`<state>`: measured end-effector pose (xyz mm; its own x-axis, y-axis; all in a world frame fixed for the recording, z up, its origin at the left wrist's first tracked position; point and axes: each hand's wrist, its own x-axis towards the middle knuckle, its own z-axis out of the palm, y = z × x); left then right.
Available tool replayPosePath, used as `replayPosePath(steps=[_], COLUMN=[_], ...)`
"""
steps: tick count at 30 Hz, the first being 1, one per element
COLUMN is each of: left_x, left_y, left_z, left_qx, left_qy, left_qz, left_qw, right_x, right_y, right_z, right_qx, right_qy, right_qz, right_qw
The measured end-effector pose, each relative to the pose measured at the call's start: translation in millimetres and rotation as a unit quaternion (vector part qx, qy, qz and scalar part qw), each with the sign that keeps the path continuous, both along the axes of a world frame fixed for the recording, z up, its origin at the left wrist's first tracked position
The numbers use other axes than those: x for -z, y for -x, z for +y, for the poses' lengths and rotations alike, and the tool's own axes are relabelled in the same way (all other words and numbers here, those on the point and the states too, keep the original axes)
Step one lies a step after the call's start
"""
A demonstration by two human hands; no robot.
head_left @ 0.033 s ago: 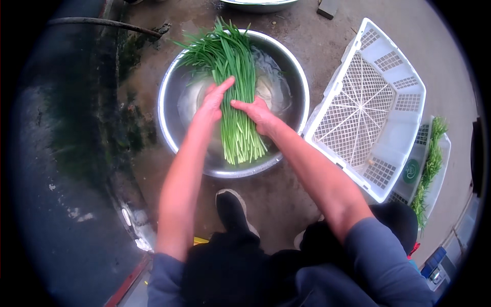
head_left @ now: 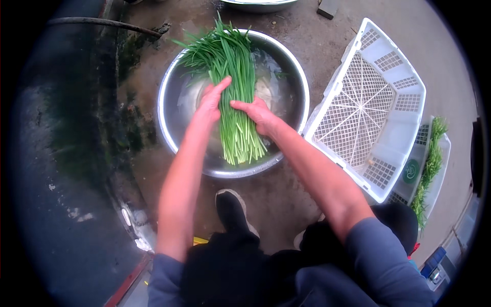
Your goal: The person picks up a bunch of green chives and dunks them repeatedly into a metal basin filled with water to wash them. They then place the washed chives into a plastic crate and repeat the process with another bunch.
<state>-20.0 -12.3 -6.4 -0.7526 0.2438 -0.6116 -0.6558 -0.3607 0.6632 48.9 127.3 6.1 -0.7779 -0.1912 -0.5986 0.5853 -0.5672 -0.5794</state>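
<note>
A large bundle of garlic chives (head_left: 239, 66) lies over a round metal basin (head_left: 299, 82) of water, its leafy tips at the far rim and its pale cut stalks toward me. My left hand (head_left: 210, 101) grips the bundle's left side with the thumb laid up along it. From the right, my right hand (head_left: 260, 113) holds the same bundle, thumb across the stalks. The fingers of both hands are mostly hidden behind and under the chives.
To the right of the basin stands a white plastic crate (head_left: 409, 135) with a mesh bottom. Beyond it, more greens (head_left: 432, 163) lie in another white crate (head_left: 444, 169). A hose (head_left: 107, 23) runs in at the far left. Part of another basin (head_left: 261, 6) shows at the far edge.
My left hand has shifted very slightly left on the chives. A few leaf tips stand a little higher, and the ripples in the water differ.
</note>
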Motion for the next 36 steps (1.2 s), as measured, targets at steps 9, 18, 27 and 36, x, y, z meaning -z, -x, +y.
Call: replayPosePath(steps=[9,18,27,36], left_x=[-1,0,-68,-134], left_y=[14,21,2,-24], left_z=[-49,-4,-24,-67], left_qx=[0.09,0.042,-0.046,0.102], left_qy=[0.449,0.114,-0.009,-0.004], left_qz=[0.092,-0.002,0.126,0.269], left_qw=[0.884,0.993,0.991,0.958], right_x=[9,7,-34,-70], right_y=[21,28,30,24], right_z=[-2,-22,-20,-39], right_qx=[-0.118,-0.021,-0.043,-0.193], right_qy=[-0.135,-0.043,-0.002,-0.213], right_qz=[0.058,0.041,0.166,0.377], right_qw=[0.982,0.998,0.985,0.881])
